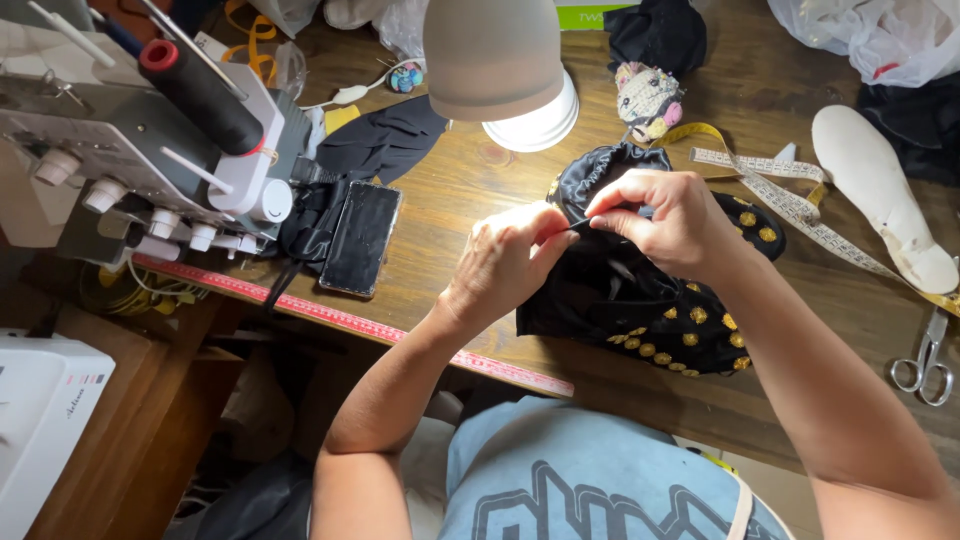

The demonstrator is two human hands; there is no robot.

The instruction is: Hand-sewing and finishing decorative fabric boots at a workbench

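Head view: left hand [505,262] and right hand [665,220] meet over black fabric with gold dots [655,310], fingertips pressed together, both pinching the same bit of black cloth edge between them. Fabric lies near the front edge of the wooden tabletop [450,200], middle-right. Phone [360,238] left of the hands, beside the sewing machine [150,140]. Measuring tape [790,200], white insole [880,195] and scissors [928,362] toward the right edge. Lamp [495,60] hangs above.

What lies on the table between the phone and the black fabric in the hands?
In the head view, only bare wooden table lies between the phone and the black fabric.
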